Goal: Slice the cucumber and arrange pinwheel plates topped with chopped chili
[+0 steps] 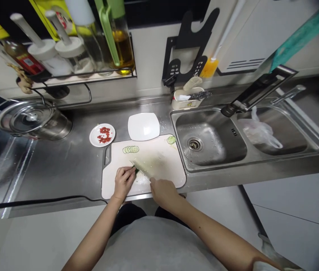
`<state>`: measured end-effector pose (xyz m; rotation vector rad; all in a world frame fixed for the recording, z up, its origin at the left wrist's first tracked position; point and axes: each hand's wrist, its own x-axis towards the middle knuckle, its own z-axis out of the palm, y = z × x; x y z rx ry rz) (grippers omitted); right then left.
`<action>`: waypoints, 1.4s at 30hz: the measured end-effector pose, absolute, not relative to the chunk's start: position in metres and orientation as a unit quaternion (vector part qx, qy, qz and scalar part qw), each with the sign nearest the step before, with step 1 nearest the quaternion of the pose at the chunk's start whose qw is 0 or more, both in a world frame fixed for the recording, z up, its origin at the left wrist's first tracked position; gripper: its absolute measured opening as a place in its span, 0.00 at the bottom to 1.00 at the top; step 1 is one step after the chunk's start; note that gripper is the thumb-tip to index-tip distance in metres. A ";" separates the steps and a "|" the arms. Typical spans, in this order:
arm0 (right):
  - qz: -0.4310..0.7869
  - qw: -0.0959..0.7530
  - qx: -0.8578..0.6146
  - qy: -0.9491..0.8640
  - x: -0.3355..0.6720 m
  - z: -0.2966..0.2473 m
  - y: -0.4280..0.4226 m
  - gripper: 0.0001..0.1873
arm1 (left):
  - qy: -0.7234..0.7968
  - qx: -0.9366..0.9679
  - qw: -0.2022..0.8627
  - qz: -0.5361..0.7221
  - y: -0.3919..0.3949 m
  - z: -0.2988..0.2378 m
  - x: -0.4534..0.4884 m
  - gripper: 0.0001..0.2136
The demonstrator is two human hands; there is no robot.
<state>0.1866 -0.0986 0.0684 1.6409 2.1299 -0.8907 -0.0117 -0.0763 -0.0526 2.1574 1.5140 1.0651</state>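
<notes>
My left hand point(123, 181) is curled on the white cutting board point(173, 165), pinning a small green piece of cucumber point(135, 169) under its fingertips. My right hand point(162, 191) is closed on the handle of a knife point(145, 166), whose wide blade lies across the board and meets the cucumber beside my left fingers. A short row of cucumber slices point(130, 149) lies at the board's far left, and a single cucumber end point(171, 140) rests at its far right corner.
A small round dish of chopped red chili point(102, 135) and a white square plate point(143, 126) stand behind the board. A double steel sink point(212, 141) lies to the right, a plastic bag point(258, 131) in its far basin. A lidded pot point(32, 119) stands left.
</notes>
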 end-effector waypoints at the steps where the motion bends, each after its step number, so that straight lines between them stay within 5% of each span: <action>1: -0.312 0.154 0.571 0.743 0.187 0.069 -0.098 0.15 | 0.528 0.750 0.150 0.370 -0.076 -0.052 -0.012 0.07; 42: -0.338 0.115 0.561 0.747 0.174 0.065 -0.091 0.13 | 0.521 0.754 0.148 0.371 -0.074 -0.045 -0.012 0.05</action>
